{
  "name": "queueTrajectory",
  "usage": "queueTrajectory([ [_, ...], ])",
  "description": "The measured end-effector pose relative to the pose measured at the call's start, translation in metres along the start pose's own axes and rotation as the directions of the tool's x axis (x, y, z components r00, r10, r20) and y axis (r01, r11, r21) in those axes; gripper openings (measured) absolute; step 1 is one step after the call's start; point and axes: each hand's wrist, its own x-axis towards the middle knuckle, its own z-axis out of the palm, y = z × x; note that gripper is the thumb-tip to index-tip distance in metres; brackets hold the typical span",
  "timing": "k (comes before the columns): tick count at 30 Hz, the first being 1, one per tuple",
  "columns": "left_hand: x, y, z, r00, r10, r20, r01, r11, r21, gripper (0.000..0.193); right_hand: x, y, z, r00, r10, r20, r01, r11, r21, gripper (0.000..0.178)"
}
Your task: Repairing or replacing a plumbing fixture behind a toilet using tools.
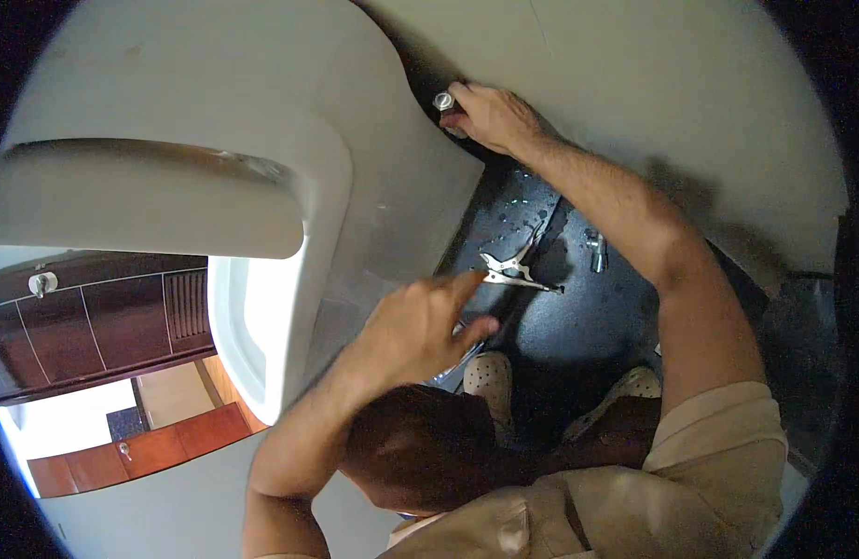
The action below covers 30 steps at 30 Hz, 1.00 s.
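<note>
My right hand [490,116] reaches far into the gap between a wall and a large pale ceramic fixture [383,186] that looks like a toilet. Its fingers are closed around a small silver metal fitting [444,101], whose round end shows beyond the fingertips. Lower down, my left hand [415,326] hovers by the fixture's side with index finger and thumb apart, holding nothing. Just past its index fingertip, locking pliers [511,270] lie with jaws and handles spread on the dark wet floor [578,317]. A small chrome valve-like part [597,252] rests right of them.
The pale wall [672,84] runs along the right of my reaching arm. My light clogs [490,377] stand on the floor below the pliers. A clear plastic-looking item [453,371] shows partly under my left hand. Brown cabinets [112,326] are at the left.
</note>
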Motion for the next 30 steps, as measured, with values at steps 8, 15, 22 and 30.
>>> queueTrajectory([
  [8, -0.015, -0.023, -0.003, 0.997, 0.034, -0.070, -0.040, 0.996, -0.083, 0.044, -0.006, -0.021, 0.004, 0.986, 0.166, 0.001, -0.164, 0.977, -0.139, 0.040],
  [15, -0.023, -0.022, -0.012, 0.971, 0.155, -0.183, -0.183, 0.973, -0.145, 0.049, 0.001, -0.075, 0.030, 0.710, 0.690, -0.140, -0.704, 0.685, -0.188, 0.045],
  [22, -0.020, -0.024, -0.022, 0.973, 0.145, -0.178, -0.186, 0.952, -0.244, 0.050, -0.007, -0.044, 0.009, 0.805, 0.583, 0.109, -0.573, 0.812, -0.113, 0.041],
  [30, 0.047, -0.047, -0.020, 0.896, -0.152, -0.417, -0.057, 0.893, -0.447, 0.051, -0.005, 0.015, -0.015, 0.900, 0.112, 0.422, -0.264, 0.909, 0.322, 0.022],
])
